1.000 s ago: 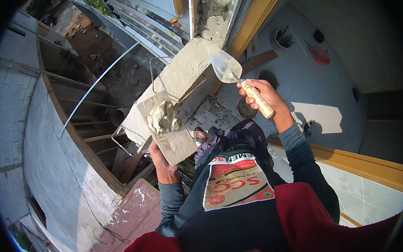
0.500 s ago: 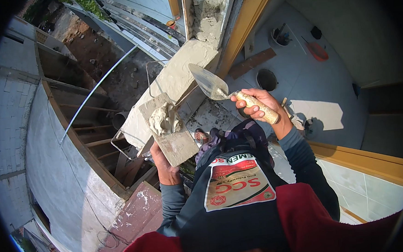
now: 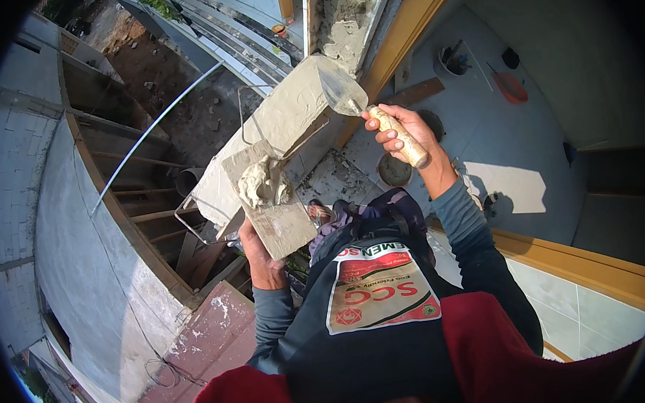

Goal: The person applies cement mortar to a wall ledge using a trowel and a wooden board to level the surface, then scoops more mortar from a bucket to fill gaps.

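Note:
My right hand point(image 3: 400, 138) is closed round the pale wooden handle point(image 3: 404, 141) of a pointed trowel. Its blade point(image 3: 341, 86) lies over the far end of a plastered ledge point(image 3: 287, 107), close to a mortar-streaked upright frame point(image 3: 341, 30); whether it touches the plaster is unclear. My left hand point(image 3: 259, 257) grips a wooden board point(image 3: 283, 230) from beneath, with a lump of grey-white mortar point(image 3: 262, 183) on it. The board is over the near part of the ledge, and bent metal bars point(image 3: 195, 239) stick out beside it.
A drop point(image 3: 168, 93) with dirt below lies to the left, crossed by a pale pipe point(image 3: 135, 150), beside a curved concrete wall point(image 3: 104, 259). To the right, an orange frame point(image 3: 577, 252) borders a tiled floor with buckets point(image 3: 394, 169) and a red basin point(image 3: 510, 86).
In the last half second my right hand and the trowel have moved up, the blade shifting from mid-ledge to its far end. My left hand and board are nearly still.

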{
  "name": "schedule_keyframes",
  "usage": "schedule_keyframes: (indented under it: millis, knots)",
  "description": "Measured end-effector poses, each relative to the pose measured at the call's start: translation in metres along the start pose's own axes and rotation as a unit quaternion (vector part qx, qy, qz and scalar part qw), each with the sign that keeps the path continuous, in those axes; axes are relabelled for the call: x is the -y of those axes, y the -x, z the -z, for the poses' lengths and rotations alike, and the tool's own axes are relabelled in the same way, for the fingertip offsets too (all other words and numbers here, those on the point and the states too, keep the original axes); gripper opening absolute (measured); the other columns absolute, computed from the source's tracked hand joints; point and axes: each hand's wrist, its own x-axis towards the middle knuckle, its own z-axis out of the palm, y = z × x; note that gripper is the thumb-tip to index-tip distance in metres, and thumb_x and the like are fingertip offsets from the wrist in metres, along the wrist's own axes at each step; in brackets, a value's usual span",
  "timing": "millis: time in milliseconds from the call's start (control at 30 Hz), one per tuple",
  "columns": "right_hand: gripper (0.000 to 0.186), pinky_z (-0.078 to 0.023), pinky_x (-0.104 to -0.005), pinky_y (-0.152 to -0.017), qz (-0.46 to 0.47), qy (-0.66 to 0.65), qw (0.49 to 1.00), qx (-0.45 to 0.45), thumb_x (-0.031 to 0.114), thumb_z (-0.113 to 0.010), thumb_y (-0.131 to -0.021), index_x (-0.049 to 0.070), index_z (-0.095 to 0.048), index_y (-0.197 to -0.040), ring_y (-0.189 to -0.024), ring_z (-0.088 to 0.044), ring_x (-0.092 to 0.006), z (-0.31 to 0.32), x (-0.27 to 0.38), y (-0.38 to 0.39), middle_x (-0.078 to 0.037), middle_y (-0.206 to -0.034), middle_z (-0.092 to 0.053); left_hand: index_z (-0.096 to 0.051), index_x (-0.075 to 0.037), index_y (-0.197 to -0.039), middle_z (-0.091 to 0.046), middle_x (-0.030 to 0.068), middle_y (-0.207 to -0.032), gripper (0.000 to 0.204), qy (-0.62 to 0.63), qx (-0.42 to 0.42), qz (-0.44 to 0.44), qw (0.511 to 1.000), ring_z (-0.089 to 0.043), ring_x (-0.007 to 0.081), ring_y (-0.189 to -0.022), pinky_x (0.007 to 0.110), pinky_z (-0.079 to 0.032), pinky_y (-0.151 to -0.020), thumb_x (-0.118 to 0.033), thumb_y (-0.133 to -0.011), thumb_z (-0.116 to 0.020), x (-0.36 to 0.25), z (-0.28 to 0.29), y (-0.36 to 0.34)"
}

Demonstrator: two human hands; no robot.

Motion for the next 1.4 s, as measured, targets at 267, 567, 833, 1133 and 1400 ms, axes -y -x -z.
schedule_keyframes:
  millis: [267,567,833,1133,1400]
  knots:
    - [0.037,-0.045,-0.0218,-0.042,-0.118,-0.062,0.990,0.045,0.025,-0.043,-0.102,-0.006,-0.042,-0.122,-0.059,-0.049,-0.0097,-0.026,-0.030,0.016,-0.009,-0.094,-0.048,-0.059,-0.002,-0.118,-0.068,0.0148,-0.107,0.038,0.019,-0.003,0.009,1.000,-0.069,0.0278,-0.090,0.041,-0.058,-0.078,-0.027,-0.093,-0.046,-0.001,-0.004,0.003]
    - [0.038,-0.045,-0.0200,-0.040,-0.021,0.071,0.997,-0.025,0.027,-0.044,-0.102,-0.006,-0.044,-0.121,-0.058,-0.048,-0.0069,-0.008,0.002,0.003,-0.007,-0.091,-0.048,-0.051,-0.002,-0.131,-0.063,0.0145,-0.119,0.043,0.039,0.084,0.010,0.996,-0.066,0.0284,-0.102,0.043,-0.056,-0.088,-0.027,-0.096,-0.046,-0.002,0.015,-0.002]
    - [0.039,-0.045,-0.0218,-0.039,-0.154,0.057,0.986,0.009,0.028,-0.047,-0.101,-0.006,-0.047,-0.121,-0.056,-0.049,-0.0091,-0.014,-0.029,0.019,-0.009,-0.091,-0.052,-0.050,-0.003,-0.132,-0.063,0.0138,-0.120,0.044,0.043,0.078,0.003,0.996,-0.066,0.0270,-0.101,0.042,-0.056,-0.087,-0.026,-0.095,-0.048,0.002,0.011,0.001]
    - [0.038,-0.044,-0.0209,-0.040,-0.042,0.186,0.980,-0.060,0.027,-0.049,-0.101,-0.006,-0.052,-0.118,-0.055,-0.050,-0.0082,-0.002,-0.001,0.021,-0.008,-0.089,-0.054,-0.049,-0.005,-0.133,-0.063,0.0133,-0.119,0.044,0.038,0.070,0.003,0.997,-0.065,0.0280,-0.103,0.043,-0.055,-0.088,-0.025,-0.095,-0.048,-0.003,0.017,-0.003]
    - [0.036,-0.043,-0.0207,-0.038,-0.087,0.195,0.974,-0.079,0.025,-0.048,-0.100,-0.007,-0.052,-0.117,-0.054,-0.049,-0.0087,-0.009,-0.023,0.066,-0.009,-0.087,-0.054,-0.048,-0.004,-0.134,-0.062,0.0133,-0.121,0.044,0.047,0.075,-0.006,0.996,-0.065,0.0271,-0.103,0.043,-0.055,-0.088,-0.025,-0.095,-0.048,0.002,0.014,0.001]
